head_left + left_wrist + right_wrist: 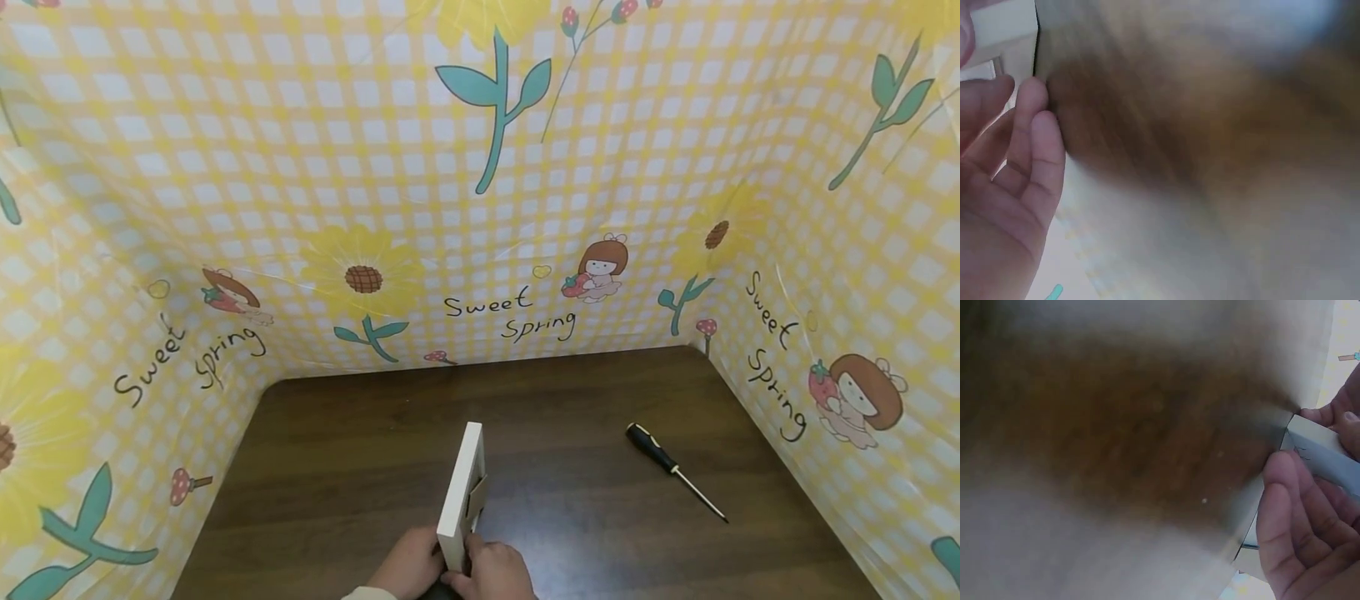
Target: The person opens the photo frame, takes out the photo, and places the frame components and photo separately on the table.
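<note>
I see left grip point(409, 563) and right grip point(498, 572) holding the upright white frame point(459, 492); uneven pressure could tip it.

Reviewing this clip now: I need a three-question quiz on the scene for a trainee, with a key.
1. True or false: in the head view, the screwdriver lies to the right of the white frame.
2. What do the left hand and right hand hold? A) the screwdriver; B) the white frame; C) one thing each.
3. Fill in: the end of the screwdriver nearer the person is its ____.

Key: 1. True; 2. B; 3. tip.
</note>
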{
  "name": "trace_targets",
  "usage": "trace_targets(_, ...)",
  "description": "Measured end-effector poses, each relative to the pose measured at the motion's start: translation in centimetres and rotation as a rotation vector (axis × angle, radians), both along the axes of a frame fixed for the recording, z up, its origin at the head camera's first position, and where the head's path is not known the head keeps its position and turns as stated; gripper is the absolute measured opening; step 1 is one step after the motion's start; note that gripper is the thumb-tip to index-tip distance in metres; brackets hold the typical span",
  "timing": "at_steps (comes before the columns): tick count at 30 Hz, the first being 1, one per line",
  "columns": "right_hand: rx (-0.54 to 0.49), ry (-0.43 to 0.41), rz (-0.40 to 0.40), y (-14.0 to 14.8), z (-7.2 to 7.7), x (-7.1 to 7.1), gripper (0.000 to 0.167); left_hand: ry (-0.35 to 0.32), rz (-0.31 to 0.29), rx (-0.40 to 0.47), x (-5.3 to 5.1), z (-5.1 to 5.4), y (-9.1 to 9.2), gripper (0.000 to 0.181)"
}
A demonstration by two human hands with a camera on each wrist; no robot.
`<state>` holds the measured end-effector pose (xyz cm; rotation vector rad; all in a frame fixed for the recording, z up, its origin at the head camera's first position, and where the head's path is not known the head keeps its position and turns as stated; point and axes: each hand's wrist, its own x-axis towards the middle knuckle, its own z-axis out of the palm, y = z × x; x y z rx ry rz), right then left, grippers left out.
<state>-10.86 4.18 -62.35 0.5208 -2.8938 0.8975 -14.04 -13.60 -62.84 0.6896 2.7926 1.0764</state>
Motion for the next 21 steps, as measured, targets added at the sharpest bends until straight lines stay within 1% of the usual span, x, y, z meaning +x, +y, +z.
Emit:
trace_targets(2,0.011,0.027,0.013,0.09,-0.29,0.07,0.04,-0.03,-0.016,0.017,0.52,0.01,-0.27,0.008)
trace_targets(4,0.036,0.072,0.02,0.15,-0.56,0.14,0.041,-0.076,-0.034,0.025,0.71,0.17,-0.46,0.012)
trace_targets(6,0.069,0.105,0.023,0.14,-0.71,0.27,0.043,-0.097,-0.047,0.015,0.84,0.31,-0.54,0.013)
trace_targets(9,0.092,0.107,0.03,0.24,-0.68,0.23,0.044,-0.1,-0.061,-0.011,0.77,0.65,-0.44,0.015)
trace_targets(11,0.097,0.095,0.041,0.34,-0.63,0.19,0.045,-0.084,-0.058,-0.019,0.82,0.71,-0.39,0.016)
trace_targets(14,0.112,0.077,0.066,0.53,-0.47,0.06,0.045,-0.075,-0.054,-0.016,0.88,0.77,-0.41,0.019)
trace_targets(15,0.118,0.074,0.075,0.59,-0.4,0.02,0.045,-0.082,-0.052,-0.01,0.88,0.77,-0.44,0.021)
trace_targets(18,0.14,0.079,0.098,0.7,-0.07,-0.11,0.048,-0.123,-0.049,0.005,0.91,0.89,-0.5,0.028)
trace_targets(20,0.155,0.096,0.106,0.73,0.12,-0.14,0.048,-0.166,-0.053,0.022,0.96,0.93,-0.51,0.03)
trace_targets(21,0.164,0.107,0.109,0.74,0.18,-0.14,0.048,-0.2,-0.056,0.036,0.99,0.99,-0.53,0.032)
